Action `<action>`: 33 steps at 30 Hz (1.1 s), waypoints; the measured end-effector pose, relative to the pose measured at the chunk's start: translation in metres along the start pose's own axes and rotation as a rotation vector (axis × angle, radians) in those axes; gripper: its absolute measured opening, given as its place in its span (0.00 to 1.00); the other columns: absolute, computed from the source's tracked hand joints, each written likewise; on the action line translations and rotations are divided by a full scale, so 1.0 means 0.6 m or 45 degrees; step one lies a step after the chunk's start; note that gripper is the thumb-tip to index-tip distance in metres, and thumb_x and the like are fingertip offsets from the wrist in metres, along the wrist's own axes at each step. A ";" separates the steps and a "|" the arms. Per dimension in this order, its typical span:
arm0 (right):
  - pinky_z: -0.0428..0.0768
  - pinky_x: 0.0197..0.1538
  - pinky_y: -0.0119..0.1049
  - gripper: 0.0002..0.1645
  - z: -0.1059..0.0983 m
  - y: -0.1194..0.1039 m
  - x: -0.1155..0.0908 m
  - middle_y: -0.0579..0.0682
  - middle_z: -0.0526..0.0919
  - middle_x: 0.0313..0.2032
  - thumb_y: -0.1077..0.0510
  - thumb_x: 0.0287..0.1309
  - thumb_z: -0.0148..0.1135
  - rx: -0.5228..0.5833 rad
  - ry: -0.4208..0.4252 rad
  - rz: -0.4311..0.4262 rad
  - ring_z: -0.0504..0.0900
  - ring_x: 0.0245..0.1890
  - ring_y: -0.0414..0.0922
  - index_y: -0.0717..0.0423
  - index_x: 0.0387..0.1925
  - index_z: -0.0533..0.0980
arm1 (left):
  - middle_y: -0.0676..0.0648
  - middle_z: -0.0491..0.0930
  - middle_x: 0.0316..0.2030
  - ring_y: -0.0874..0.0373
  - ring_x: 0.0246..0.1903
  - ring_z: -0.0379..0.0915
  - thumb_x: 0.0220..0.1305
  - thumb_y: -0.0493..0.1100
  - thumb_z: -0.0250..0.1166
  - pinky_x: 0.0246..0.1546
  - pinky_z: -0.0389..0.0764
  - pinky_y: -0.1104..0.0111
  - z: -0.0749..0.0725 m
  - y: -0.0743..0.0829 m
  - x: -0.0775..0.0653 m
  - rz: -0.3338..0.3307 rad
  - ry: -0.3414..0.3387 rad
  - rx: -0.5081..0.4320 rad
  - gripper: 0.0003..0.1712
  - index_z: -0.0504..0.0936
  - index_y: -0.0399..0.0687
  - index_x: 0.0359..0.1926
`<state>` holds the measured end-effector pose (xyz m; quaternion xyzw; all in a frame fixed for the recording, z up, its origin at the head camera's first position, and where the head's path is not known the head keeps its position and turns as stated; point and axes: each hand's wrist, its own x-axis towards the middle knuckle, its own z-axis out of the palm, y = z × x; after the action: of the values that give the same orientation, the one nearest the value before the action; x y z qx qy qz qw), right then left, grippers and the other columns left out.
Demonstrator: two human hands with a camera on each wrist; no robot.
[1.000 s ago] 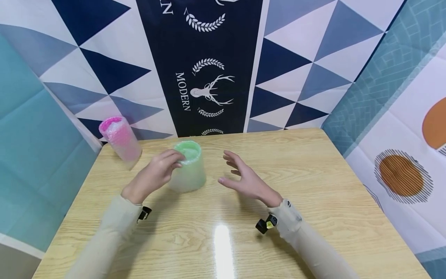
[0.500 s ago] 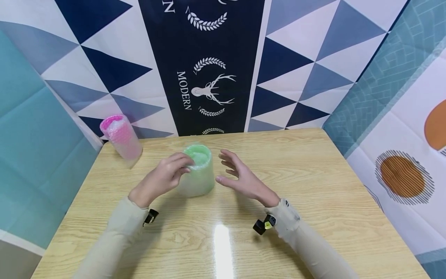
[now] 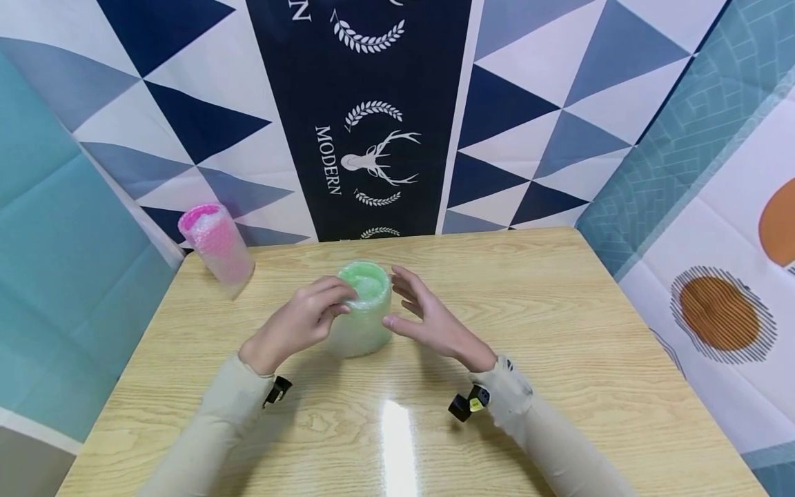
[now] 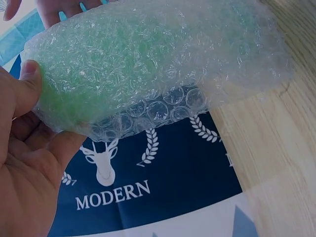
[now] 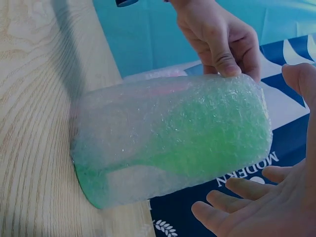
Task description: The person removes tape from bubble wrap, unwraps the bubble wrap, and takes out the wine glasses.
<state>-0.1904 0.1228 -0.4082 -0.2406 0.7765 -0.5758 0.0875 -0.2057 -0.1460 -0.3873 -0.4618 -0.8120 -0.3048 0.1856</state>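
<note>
A green cylinder (image 3: 361,333) wrapped in bubble wrap stands upright on the wooden table, its top hollow. My left hand (image 3: 301,319) pinches its rim on the left side; in the left wrist view the thumb (image 4: 30,79) lies on the outer wrap. The same grip of the left hand (image 5: 217,42) shows from across in the right wrist view. Close by the cylinder's right side, my right hand (image 3: 431,321) has its fingers spread and slightly bent. A gap shows between the right hand (image 5: 276,197) and the wrap in the right wrist view.
A pink bubble-wrapped cylinder (image 3: 219,245) stands at the table's back left corner. Patterned cloth (image 3: 385,83) hangs behind the table (image 3: 497,290), with teal cloth (image 3: 74,262) along the left and a printed cloth (image 3: 714,310) on the right.
My left hand has moved the green cylinder to the right and slightly nearer, close to my right hand. The right hand has shifted slightly left. The pink cylinder stays put.
</note>
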 end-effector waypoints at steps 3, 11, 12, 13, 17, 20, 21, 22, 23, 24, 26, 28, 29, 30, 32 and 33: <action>0.61 0.79 0.55 0.51 0.002 -0.001 0.000 0.51 0.59 0.78 0.52 0.68 0.66 0.015 -0.001 -0.011 0.58 0.79 0.50 0.44 0.82 0.47 | 0.45 0.84 0.45 0.55 0.46 0.83 0.64 0.26 0.67 0.52 0.86 0.68 0.002 0.003 0.002 0.009 -0.002 -0.011 0.11 0.85 0.37 0.46; 0.59 0.80 0.51 0.52 0.007 -0.004 -0.002 0.50 0.53 0.80 0.53 0.69 0.65 0.064 -0.007 -0.029 0.54 0.80 0.49 0.49 0.82 0.45 | 0.45 0.84 0.45 0.55 0.46 0.83 0.65 0.27 0.68 0.52 0.86 0.71 0.006 0.009 0.005 0.029 -0.005 -0.026 0.11 0.84 0.37 0.47; 0.59 0.80 0.51 0.52 0.007 -0.004 -0.002 0.50 0.54 0.80 0.53 0.68 0.65 0.068 -0.006 -0.033 0.54 0.80 0.48 0.50 0.82 0.45 | 0.45 0.84 0.45 0.55 0.46 0.83 0.64 0.27 0.68 0.52 0.85 0.71 0.006 0.010 0.005 0.032 -0.004 -0.026 0.11 0.84 0.37 0.47; 0.59 0.80 0.50 0.52 0.008 -0.004 -0.002 0.51 0.54 0.80 0.52 0.68 0.65 0.072 -0.007 -0.039 0.55 0.80 0.48 0.50 0.82 0.45 | 0.45 0.84 0.45 0.55 0.46 0.83 0.64 0.26 0.67 0.52 0.85 0.71 0.007 0.011 0.005 0.036 -0.002 -0.027 0.11 0.84 0.37 0.47; 0.60 0.80 0.49 0.52 0.008 -0.001 -0.001 0.52 0.57 0.79 0.51 0.69 0.65 0.097 0.000 -0.047 0.57 0.80 0.49 0.47 0.82 0.45 | 0.45 0.84 0.45 0.54 0.47 0.83 0.63 0.26 0.68 0.53 0.85 0.72 0.010 0.014 0.007 0.058 0.018 -0.023 0.12 0.85 0.37 0.47; 0.59 0.80 0.49 0.52 0.007 0.000 -0.001 0.53 0.57 0.79 0.49 0.69 0.65 0.120 0.003 -0.049 0.56 0.80 0.49 0.45 0.82 0.45 | 0.45 0.84 0.45 0.54 0.47 0.83 0.63 0.26 0.69 0.53 0.84 0.72 0.013 0.018 0.007 0.080 0.036 -0.013 0.12 0.85 0.38 0.47; 0.59 0.80 0.50 0.52 0.008 0.000 -0.001 0.53 0.57 0.79 0.49 0.69 0.65 0.127 0.005 -0.050 0.57 0.80 0.49 0.45 0.82 0.45 | 0.45 0.84 0.45 0.54 0.47 0.83 0.62 0.26 0.70 0.54 0.84 0.72 0.014 0.019 0.007 0.088 0.043 -0.009 0.13 0.85 0.38 0.47; 0.59 0.80 0.50 0.52 0.008 0.000 -0.001 0.53 0.57 0.79 0.48 0.69 0.65 0.131 0.004 -0.054 0.56 0.80 0.49 0.45 0.82 0.45 | 0.45 0.84 0.45 0.53 0.48 0.83 0.62 0.27 0.70 0.54 0.84 0.72 0.015 0.020 0.007 0.093 0.048 -0.006 0.13 0.85 0.38 0.47; 0.59 0.80 0.51 0.52 0.008 0.000 -0.001 0.53 0.57 0.79 0.48 0.69 0.66 0.133 0.004 -0.054 0.56 0.80 0.50 0.45 0.82 0.46 | 0.45 0.84 0.45 0.53 0.48 0.83 0.62 0.27 0.70 0.55 0.84 0.72 0.016 0.021 0.007 0.093 0.049 -0.002 0.13 0.85 0.38 0.47; 0.59 0.80 0.51 0.52 0.009 -0.001 -0.001 0.52 0.58 0.79 0.48 0.68 0.66 0.137 0.005 -0.054 0.57 0.80 0.50 0.45 0.82 0.46 | 0.45 0.84 0.45 0.53 0.48 0.83 0.62 0.28 0.71 0.55 0.84 0.73 0.017 0.023 0.006 0.091 0.048 0.003 0.13 0.85 0.38 0.48; 0.59 0.80 0.51 0.52 0.011 -0.002 -0.001 0.52 0.58 0.79 0.48 0.68 0.66 0.139 0.014 -0.046 0.56 0.80 0.50 0.47 0.82 0.46 | 0.44 0.84 0.46 0.53 0.48 0.83 0.62 0.29 0.71 0.56 0.83 0.73 0.019 0.025 0.006 0.089 0.045 0.013 0.13 0.85 0.37 0.48; 0.59 0.80 0.51 0.52 0.013 -0.004 -0.001 0.53 0.58 0.79 0.49 0.68 0.66 0.141 0.024 -0.038 0.57 0.80 0.50 0.50 0.82 0.45 | 0.45 0.84 0.46 0.53 0.49 0.83 0.62 0.30 0.71 0.56 0.83 0.72 0.021 0.030 0.005 0.088 0.039 0.034 0.13 0.85 0.37 0.49; 0.60 0.79 0.50 0.52 0.013 -0.004 -0.001 0.53 0.58 0.78 0.50 0.68 0.66 0.141 0.032 -0.030 0.58 0.79 0.50 0.50 0.81 0.46 | 0.45 0.84 0.46 0.54 0.49 0.83 0.63 0.31 0.72 0.56 0.83 0.72 0.023 0.033 0.004 0.093 0.038 0.049 0.14 0.85 0.37 0.49; 0.60 0.79 0.50 0.52 0.014 -0.004 0.000 0.53 0.59 0.78 0.50 0.68 0.66 0.138 0.039 -0.024 0.59 0.79 0.50 0.51 0.81 0.46 | 0.45 0.85 0.46 0.54 0.48 0.83 0.62 0.31 0.72 0.56 0.84 0.71 0.024 0.035 0.004 0.102 0.043 0.062 0.14 0.85 0.37 0.50; 0.62 0.78 0.50 0.52 0.015 -0.004 0.000 0.54 0.61 0.76 0.51 0.67 0.67 0.128 0.053 -0.018 0.61 0.78 0.51 0.51 0.81 0.47 | 0.45 0.85 0.46 0.53 0.48 0.83 0.62 0.32 0.73 0.55 0.84 0.70 0.028 0.040 0.004 0.122 0.057 0.086 0.15 0.85 0.37 0.50; 0.64 0.78 0.50 0.52 0.015 -0.004 0.001 0.54 0.63 0.75 0.52 0.67 0.67 0.122 0.061 -0.019 0.63 0.77 0.51 0.50 0.81 0.47 | 0.45 0.85 0.46 0.53 0.48 0.83 0.62 0.33 0.73 0.55 0.85 0.70 0.029 0.042 0.004 0.129 0.065 0.095 0.15 0.85 0.37 0.50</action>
<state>-0.1864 0.1141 -0.4086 -0.2281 0.7480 -0.6186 0.0761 -0.1854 -0.1232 -0.3908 -0.4873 -0.7934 -0.2761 0.2384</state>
